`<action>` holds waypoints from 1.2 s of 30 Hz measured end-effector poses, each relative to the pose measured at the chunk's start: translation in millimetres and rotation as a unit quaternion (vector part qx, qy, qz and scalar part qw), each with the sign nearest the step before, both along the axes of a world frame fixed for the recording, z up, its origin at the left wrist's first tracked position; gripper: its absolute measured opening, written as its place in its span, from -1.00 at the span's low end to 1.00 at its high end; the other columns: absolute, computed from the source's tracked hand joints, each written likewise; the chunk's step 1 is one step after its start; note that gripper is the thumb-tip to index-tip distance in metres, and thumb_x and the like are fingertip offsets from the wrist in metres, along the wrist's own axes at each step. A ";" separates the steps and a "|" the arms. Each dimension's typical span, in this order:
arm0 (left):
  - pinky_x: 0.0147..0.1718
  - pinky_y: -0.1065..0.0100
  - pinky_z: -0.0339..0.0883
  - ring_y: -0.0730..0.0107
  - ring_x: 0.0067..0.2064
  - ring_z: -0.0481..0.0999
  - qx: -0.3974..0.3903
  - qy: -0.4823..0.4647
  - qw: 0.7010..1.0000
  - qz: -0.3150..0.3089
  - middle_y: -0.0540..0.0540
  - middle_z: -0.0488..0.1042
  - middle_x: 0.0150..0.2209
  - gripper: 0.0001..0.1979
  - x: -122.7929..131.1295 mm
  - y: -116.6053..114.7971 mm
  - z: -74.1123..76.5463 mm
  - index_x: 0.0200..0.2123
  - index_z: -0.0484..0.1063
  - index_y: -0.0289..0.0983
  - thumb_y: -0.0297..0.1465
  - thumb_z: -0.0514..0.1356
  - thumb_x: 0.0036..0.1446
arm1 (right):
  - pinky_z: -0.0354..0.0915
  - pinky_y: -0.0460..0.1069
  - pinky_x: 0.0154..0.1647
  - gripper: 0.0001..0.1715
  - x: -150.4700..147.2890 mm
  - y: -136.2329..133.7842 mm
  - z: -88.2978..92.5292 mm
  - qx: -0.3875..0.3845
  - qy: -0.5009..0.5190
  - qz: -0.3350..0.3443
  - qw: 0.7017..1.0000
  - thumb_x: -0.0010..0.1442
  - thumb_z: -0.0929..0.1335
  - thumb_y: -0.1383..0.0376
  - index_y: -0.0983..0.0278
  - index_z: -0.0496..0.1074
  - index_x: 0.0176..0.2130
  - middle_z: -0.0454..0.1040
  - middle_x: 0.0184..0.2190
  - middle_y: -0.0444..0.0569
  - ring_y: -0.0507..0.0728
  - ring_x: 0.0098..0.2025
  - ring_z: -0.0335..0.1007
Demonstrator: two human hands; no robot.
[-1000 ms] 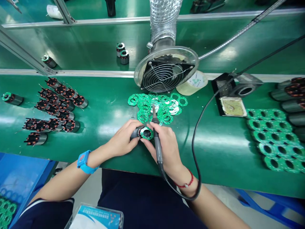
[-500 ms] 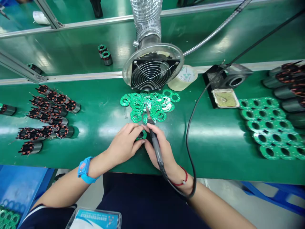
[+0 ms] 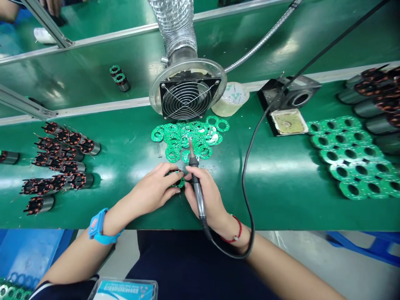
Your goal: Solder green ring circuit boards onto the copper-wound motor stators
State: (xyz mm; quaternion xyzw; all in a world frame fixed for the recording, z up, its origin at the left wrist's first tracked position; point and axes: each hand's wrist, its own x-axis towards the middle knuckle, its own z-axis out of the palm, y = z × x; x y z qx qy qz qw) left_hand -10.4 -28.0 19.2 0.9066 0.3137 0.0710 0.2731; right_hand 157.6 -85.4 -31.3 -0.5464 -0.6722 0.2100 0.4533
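Both hands meet near the front edge of the green bench [image 3: 281, 196]. My left hand [image 3: 153, 189] curls around a small motor stator with a green ring board [image 3: 178, 178] on its end; most of the stator is hidden by the fingers. My right hand [image 3: 208, 198] is closed on a black soldering iron [image 3: 196, 187], whose tip points away from me toward a pile of green ring boards [image 3: 187, 135], and its fingertips also touch the ring board. A black cable [image 3: 246, 187] loops from the iron's handle up to the right.
A fume fan with a silver duct [image 3: 186, 98] stands behind the pile. Copper-wound stators [image 3: 59, 156] lie at the left, more at the far right [image 3: 375, 100]. Rows of green ring boards [image 3: 353, 162] and an iron stand with sponge [image 3: 289, 110] sit right. Tape roll [image 3: 231, 100] beside the fan.
The view has tilted and slid, so everything sits lower-left in frame. My left fingers have closed further over the stator, hiding more of the ring board. The iron stays gripped.
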 end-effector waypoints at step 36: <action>-0.48 0.47 0.16 0.58 -0.51 0.27 -0.407 -0.273 0.820 0.296 0.06 0.33 -0.52 -0.83 1.9 17.9 -17.0 -0.44 0.35 -0.33 -0.34 0.23 -0.04 | 0.26 0.22 0.03 -0.41 7.4 26.7 13.1 0.069 -0.101 0.142 0.982 0.20 0.30 0.37 0.16 0.09 0.18 0.36 0.11 0.08 0.26 0.10 0.26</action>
